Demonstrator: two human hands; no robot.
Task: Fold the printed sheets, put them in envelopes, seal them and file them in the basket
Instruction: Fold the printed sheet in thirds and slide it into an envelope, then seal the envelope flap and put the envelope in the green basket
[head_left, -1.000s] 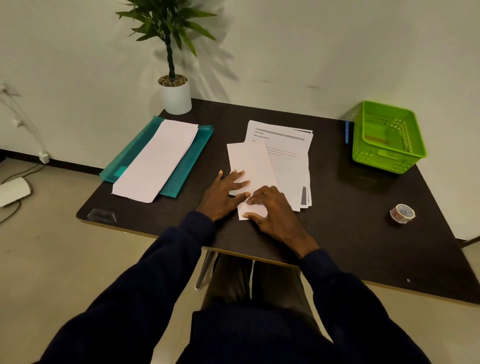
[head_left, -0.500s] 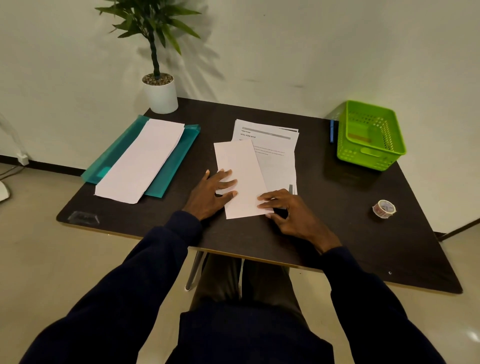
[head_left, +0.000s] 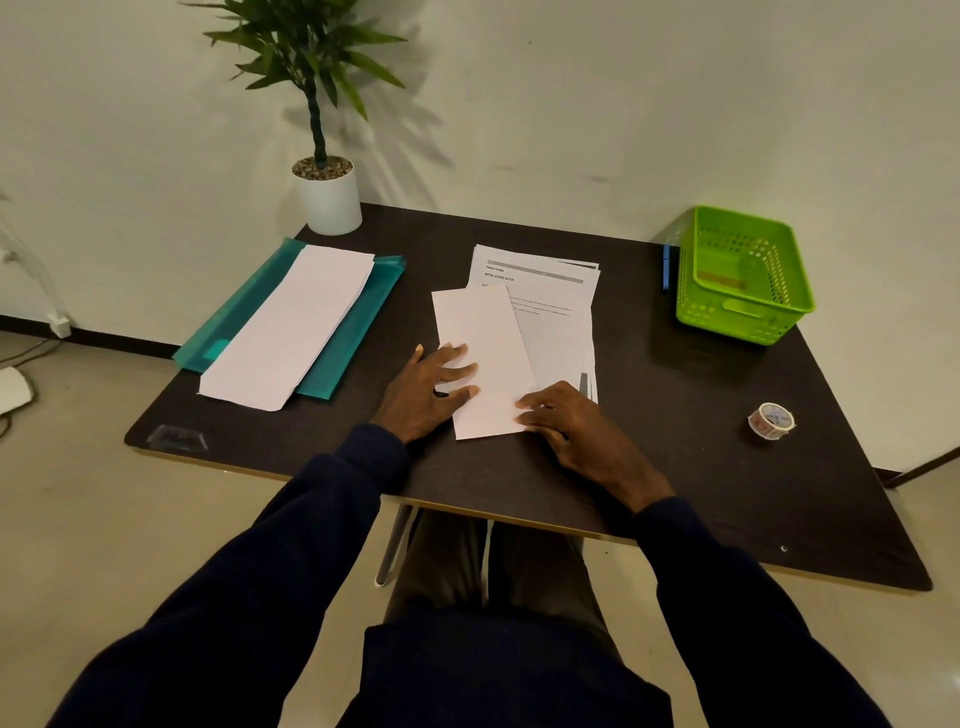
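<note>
Person seated at 6 o'clock of a dark table (head_left: 675, 467). Clock readings are taken from the table's middle.

- Folded sheet (head_left: 485, 358): white, long and narrow, lying flat near the centre towards 6 o'clock. Its right side overlaps the stack of printed sheets (head_left: 553, 312).
- Left hand (head_left: 426, 387): laid flat, fingers spread wide, fingertips resting on the folded sheet's left edge.
- Right hand (head_left: 571, 426): palm down, fingers slightly bent, tips pressing the sheet's near right corner. It grips nothing.
- Envelopes (head_left: 291, 327): white pile at 9 o'clock, lying on a teal folder (head_left: 358, 343).
- Green basket (head_left: 743, 275): at 2 o'clock, by the far right corner, with a blue pen (head_left: 666, 267) just beside its left wall.
- Tape roll (head_left: 771, 420): at 3 o'clock, well apart from the hands.
- Potted plant (head_left: 327, 197): at 11 o'clock, in the far left corner.
</note>
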